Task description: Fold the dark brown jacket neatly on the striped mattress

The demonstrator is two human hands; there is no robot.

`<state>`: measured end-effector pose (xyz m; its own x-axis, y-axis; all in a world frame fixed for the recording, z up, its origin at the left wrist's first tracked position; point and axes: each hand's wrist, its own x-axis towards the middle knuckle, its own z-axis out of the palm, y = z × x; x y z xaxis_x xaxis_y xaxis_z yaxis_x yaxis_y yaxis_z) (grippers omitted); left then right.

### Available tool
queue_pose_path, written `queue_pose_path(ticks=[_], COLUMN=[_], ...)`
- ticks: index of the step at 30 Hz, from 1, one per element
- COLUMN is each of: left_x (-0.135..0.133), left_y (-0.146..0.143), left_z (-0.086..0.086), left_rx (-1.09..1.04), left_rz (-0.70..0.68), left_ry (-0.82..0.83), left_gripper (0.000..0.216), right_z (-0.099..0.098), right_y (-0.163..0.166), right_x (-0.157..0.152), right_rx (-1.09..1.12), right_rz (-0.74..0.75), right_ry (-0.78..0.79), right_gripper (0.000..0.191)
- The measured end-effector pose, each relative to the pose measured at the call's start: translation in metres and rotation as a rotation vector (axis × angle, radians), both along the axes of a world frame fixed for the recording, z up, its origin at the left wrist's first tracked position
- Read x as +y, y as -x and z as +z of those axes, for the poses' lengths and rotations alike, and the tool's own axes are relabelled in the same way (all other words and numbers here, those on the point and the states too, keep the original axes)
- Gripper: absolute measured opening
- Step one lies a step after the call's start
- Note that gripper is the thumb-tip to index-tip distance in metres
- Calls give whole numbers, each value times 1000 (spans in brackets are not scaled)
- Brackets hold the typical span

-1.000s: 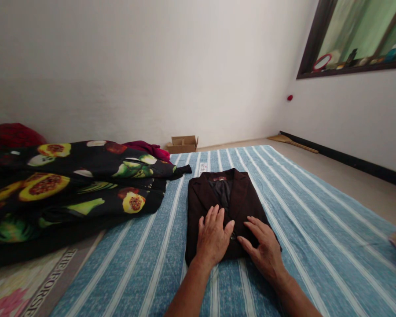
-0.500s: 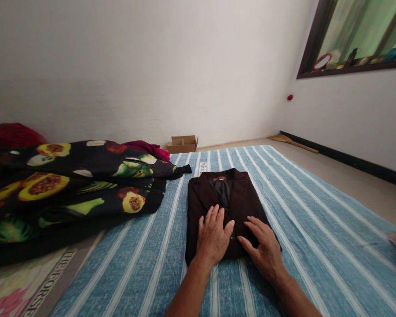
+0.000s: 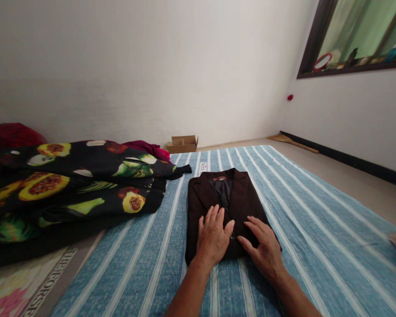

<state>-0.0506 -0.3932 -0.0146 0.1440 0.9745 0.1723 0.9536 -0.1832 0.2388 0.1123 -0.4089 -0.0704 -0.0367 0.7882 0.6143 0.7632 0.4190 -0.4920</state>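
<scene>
A dark brown blazer (image 3: 239,193) lies folded into a neat rectangle, its collar pointing away from me and its grey-black lining (image 3: 223,189) showing between the lapels. My left hand (image 3: 213,235) rests flat on the lower left of its front, fingers stretched out. On the lower right lies my right hand (image 3: 262,246), palm down with the fingers extended. A dark button (image 3: 232,236) shows between the two thumbs. Neither hand grips the cloth.
Under the blazer spreads a blue and white striped sheet (image 3: 158,251). Black clothing printed with fruit (image 3: 86,193) is heaped at left, with maroon cloth (image 3: 148,149) behind it. A cardboard box (image 3: 183,144) stands by the wall. A broom (image 3: 293,141) lies on the floor at right.
</scene>
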Motion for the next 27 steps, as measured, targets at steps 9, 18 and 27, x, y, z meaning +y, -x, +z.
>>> queue_pose_path(ticks=[9, 18, 27], left_x=[0, 0, 1], left_y=[-1, -1, -1], left_z=[1, 0, -2], left_rx=[0, 6, 11], left_rz=[1, -2, -1], left_ry=[-3, -10, -22], left_gripper=[51, 51, 50], right_z=[1, 1, 0], right_y=[1, 1, 0], right_x=[0, 0, 2], right_rx=[-5, 10, -15], right_rz=[-7, 1, 0], right_ry=[8, 0, 3], right_gripper=[40, 39, 39])
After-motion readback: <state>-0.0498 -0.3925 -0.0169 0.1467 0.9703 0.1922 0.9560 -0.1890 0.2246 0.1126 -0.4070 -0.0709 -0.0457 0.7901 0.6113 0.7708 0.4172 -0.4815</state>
